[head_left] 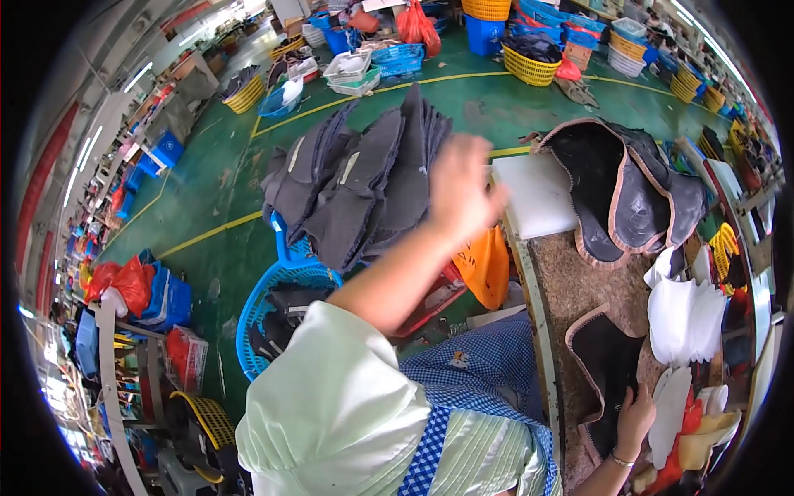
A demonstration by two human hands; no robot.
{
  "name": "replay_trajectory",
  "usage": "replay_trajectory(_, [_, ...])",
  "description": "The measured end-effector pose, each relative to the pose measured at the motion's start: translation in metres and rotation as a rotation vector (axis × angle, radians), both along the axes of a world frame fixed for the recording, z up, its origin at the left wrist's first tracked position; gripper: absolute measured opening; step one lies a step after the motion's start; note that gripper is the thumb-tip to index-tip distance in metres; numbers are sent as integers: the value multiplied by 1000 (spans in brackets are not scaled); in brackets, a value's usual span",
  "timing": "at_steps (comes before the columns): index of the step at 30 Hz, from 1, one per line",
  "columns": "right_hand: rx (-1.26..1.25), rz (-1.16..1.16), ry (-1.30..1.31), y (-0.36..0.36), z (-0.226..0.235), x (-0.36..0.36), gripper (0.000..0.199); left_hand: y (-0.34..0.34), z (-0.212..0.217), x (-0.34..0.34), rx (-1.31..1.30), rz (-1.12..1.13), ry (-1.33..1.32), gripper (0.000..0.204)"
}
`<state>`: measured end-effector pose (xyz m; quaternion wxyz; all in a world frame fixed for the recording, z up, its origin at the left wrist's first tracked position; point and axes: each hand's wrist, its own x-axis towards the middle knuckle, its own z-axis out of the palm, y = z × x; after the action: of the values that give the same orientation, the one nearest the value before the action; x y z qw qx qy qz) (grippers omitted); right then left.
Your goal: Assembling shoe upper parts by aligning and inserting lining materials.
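My left hand (463, 186), smeared by motion, reaches out beside a tall stack of dark grey cut fabric pieces (364, 178). Whether its fingers touch the stack cannot be made out. On the workbench (571, 285) at the right lies a dark flat piece with brown edging (612, 364). My right hand (635, 422) closes on the right edge of that piece; part of its grip is hidden. Farther along the bench, several larger dark pieces with brown edging (628, 182) lie overlapped. A thick white slab (536, 198) sits beside them at the bench's left edge.
Below the grey stack stands a blue basket (248, 318) holding dark scraps. An orange bag (484, 269) hangs by the bench. White cut pieces (682, 322) lie at the bench's right side. Yellow baskets (529, 68) and other bins line the far green floor (471, 99).
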<state>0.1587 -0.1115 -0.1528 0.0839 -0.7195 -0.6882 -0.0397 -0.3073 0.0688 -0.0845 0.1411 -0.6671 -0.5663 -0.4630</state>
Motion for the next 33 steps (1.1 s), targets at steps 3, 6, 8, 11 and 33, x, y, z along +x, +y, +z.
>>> replay_trajectory(3, [90,-7,173,1,-11,-2,17,33,-15,-111,-90,665,116,76])
replay_trajectory(6, [5,-137,371,7,0,-11,18,30,-75,-236,-991,674,-131,87])
replay_trajectory(8, [53,-174,381,3,-7,-10,18,30,-99,-240,-922,743,-114,52])
replay_trajectory(11, [134,-176,370,-3,-15,-7,18,17,-81,-228,-681,773,-128,31])
replay_trajectory(33, [223,-34,550,30,-6,-33,55,6,-12,195,65,-652,501,45])
